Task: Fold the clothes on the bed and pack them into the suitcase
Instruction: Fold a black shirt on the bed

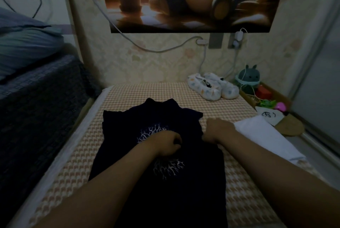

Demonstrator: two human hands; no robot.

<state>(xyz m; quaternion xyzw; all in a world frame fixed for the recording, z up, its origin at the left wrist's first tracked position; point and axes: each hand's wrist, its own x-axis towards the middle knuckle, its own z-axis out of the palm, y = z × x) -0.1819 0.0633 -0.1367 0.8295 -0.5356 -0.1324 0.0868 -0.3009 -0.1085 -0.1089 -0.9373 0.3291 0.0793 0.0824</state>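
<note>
A dark navy T-shirt (195, 169) with a pale branching print lies lengthwise on the checked bed cover (128, 93). My left hand (166, 144) sits on the shirt's middle, fingers curled and pinching the cloth beside the print. My right hand (218, 130) grips the shirt's right edge, fingers curled under the fabric. Both forearms reach in from the bottom of the view. A folded white garment (265, 136) lies on the bed to the right of my right arm. No suitcase is in view.
A pair of white patterned slippers (213, 88) sits at the far right of the bed by the wall. A box with a teal plush toy (247, 79) and small items stands at the right. A dark blanket (36, 102) and pillow rise on the left.
</note>
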